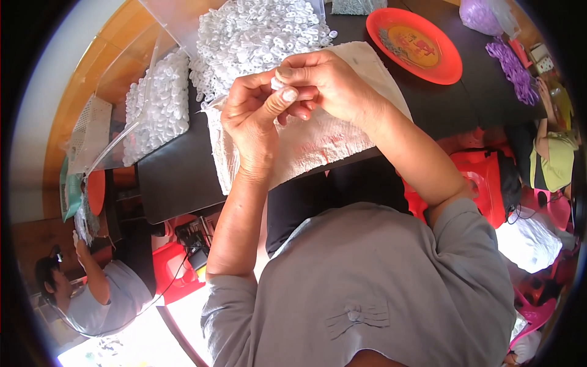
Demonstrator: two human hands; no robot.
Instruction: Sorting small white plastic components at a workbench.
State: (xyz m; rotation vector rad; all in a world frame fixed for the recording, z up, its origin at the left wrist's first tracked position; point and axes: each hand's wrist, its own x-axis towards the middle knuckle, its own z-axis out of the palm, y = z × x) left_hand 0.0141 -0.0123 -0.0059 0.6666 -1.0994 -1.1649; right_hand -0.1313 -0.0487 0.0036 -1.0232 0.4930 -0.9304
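Note:
Both my hands meet above a pale towel spread on the dark table. A small white plastic piece sits between the fingertips, partly covered by them. My left hand is closed, thumb and fingers pinching the piece from the near side. My right hand is closed too, its thumb and index finger pressed against the same piece. Just beyond the hands lies a large heap of small white plastic pieces with holes. The exact shape of the held piece cannot be made out.
At the left, a clear bin holds more white pieces. A red oval plate with small grey metal bits stands at the far right, near purple cord. Co-workers sit left and right. A red stool is beside me.

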